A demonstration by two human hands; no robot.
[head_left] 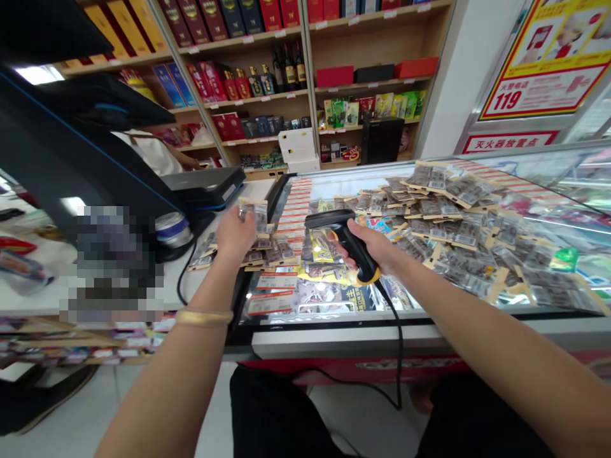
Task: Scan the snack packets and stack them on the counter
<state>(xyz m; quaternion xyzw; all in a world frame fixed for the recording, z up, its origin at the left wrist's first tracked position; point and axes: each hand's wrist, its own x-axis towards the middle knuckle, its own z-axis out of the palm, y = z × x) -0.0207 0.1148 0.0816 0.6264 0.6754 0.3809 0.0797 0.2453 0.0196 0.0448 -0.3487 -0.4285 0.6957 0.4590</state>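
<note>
My left hand (235,234) is closed on a small clear packet with a tan header card (255,215), held up over the left end of the glass counter (334,327). My right hand (375,245) grips a black barcode scanner with a yellow base (346,240), its head aimed left toward the packet. The scanner's black cable (398,356) hangs down over the counter's front edge. Below the left hand lies a small heap of similar packets (260,254). A gold bangle (203,316) sits on my left wrist.
A large spread of the same packets (472,235) covers the right of the glass counter. A black screen (71,146) and a dark device (210,184) stand at the left. Shelves of boxes and bottles (286,70) line the back wall. A red and yellow poster (548,57) hangs at the right.
</note>
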